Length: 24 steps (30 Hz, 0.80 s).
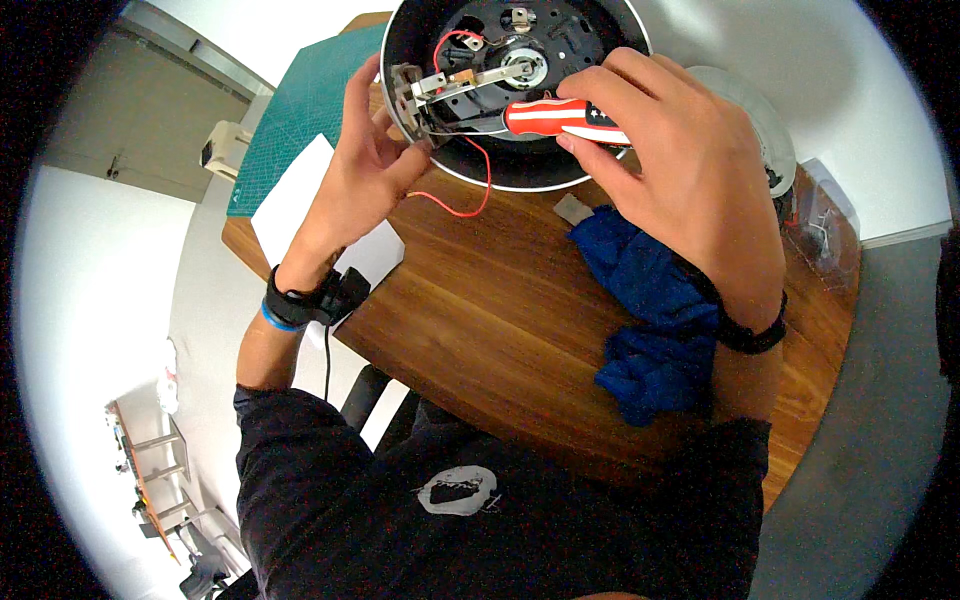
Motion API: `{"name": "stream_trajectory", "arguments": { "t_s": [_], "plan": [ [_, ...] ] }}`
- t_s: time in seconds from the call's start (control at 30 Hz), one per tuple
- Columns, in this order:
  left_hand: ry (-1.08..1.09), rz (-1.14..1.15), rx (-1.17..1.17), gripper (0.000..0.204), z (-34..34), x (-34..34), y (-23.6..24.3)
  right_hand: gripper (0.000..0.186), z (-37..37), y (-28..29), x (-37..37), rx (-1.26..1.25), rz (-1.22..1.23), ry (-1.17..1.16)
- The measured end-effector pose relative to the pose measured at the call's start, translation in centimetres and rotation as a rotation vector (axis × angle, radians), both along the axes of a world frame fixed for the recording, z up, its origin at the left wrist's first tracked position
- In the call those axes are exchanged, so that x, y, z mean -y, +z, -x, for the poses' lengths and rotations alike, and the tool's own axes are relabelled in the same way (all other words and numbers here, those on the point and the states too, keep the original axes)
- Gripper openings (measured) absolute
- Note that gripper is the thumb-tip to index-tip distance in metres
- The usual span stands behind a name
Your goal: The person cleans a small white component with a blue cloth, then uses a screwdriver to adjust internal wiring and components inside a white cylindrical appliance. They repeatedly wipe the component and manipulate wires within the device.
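Observation:
At the far side of the table is a round appliance point(600, 165), its white rim facing me and its black inside exposed; it looks like the underside of a rice cooker. A metal lever bracket point(450, 83) runs from its left wall toward the round centre part. My left hand point(370, 175) grips the rim at the left, thumb by the bracket's lower end. Closed around the red, white and dark handle of a screwdriver point(545, 117) is my right hand point(680, 150). Its shaft points left to the bracket; the tip's exact contact is hard to see. A red wire point(488, 185) loops out over the rim.
A crumpled blue cloth point(640, 290) lies on the wooden table point(480, 310) at the right, beside a small beige piece point(573, 208). White paper point(375, 262) and a green cutting mat point(300, 120) are at the left. A clear plastic bag point(825, 235) sits near the right edge.

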State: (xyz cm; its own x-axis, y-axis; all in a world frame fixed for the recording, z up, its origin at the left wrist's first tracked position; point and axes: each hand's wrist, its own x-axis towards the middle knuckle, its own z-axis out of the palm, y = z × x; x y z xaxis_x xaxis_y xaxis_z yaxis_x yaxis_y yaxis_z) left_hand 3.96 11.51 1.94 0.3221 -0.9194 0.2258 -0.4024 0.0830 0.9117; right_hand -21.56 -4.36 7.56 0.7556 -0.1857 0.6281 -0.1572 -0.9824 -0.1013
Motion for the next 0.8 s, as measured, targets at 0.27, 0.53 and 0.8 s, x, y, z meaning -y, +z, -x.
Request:
{"name": "stream_trajectory", "arguments": {
  "t_s": [0.27,0.53,0.8],
  "plan": [
    [-0.098,0.080,-0.009,0.098,0.2,-0.4,-0.9,0.030,-0.6,0.1,-1.0,-0.040,0.116,-0.022],
    [-0.114,0.110,-0.022,0.096,0.1,-0.5,-0.8,0.036,-0.5,0.5,-0.6,-0.181,0.417,0.016],
    [-0.103,0.099,0.034,0.096,-0.2,-1.1,-1.0,0.035,-0.3,0.2,1.1,-0.168,0.406,0.132]
  ]
}}
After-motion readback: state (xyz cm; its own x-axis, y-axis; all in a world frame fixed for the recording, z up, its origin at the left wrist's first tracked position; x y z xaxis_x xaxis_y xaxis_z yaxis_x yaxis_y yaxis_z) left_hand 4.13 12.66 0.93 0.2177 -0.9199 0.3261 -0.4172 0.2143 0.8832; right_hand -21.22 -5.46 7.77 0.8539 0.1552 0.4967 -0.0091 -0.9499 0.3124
